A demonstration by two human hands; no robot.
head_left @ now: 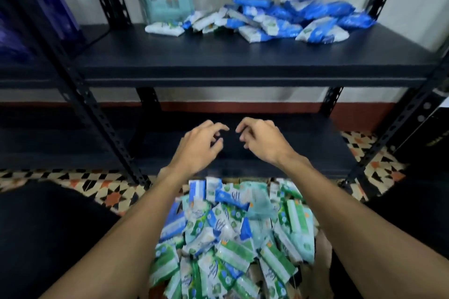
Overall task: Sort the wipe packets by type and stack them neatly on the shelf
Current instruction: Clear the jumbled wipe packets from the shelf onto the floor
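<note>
Both hands reach forward side by side over the lower shelf board [303, 153], holding nothing: the left hand [198, 147] and the right hand [263, 142] each have loosely curled fingers, tips nearly facing one another. Near the person, below the forearms, lies a heap of mixed wipe packets [233, 238], green, blue and teal. On the far upper shelf [218, 56] sit scattered blue packets [279, 19] to the right and a teal pack [167, 5] standing at the left.
</note>
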